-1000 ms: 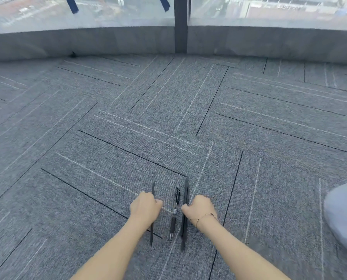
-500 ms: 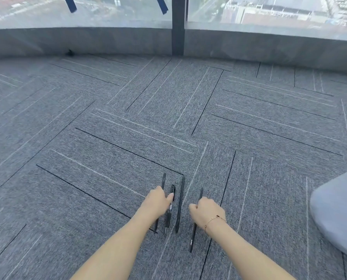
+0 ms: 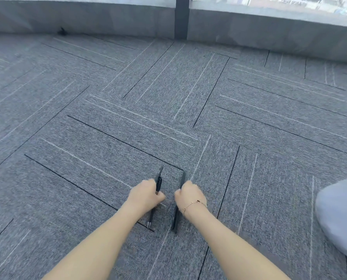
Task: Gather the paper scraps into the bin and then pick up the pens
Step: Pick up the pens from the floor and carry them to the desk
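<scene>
Your left hand is curling into a fist around dark pens. Their upper ends are sticking out above the knuckles and a silver tip is showing below the wrist. There appear to be two pens in that grip, though blur is making the count uncertain.

Your right hand is likewise closing around its own dark pens. One end is rising above the fingers and the other is trailing down beside the wrist. Again it is looking like two, not confirmed. A thin gold bracelet is sitting on the right wrist.

The two fists are lying side by side, near each other but apart, and both are staying low over the floor. Whether the pens are touching the floor cannot be told.

The floor is carrying grey carpet tiles with dark and pale stripes running in alternating directions. At the right edge a grey-clad knee is coming into view. Along the top a low grey ledge is running under a window, with a dark post dividing it. A small dark object, too small to identify, is lying at the foot of the ledge on the left.
</scene>
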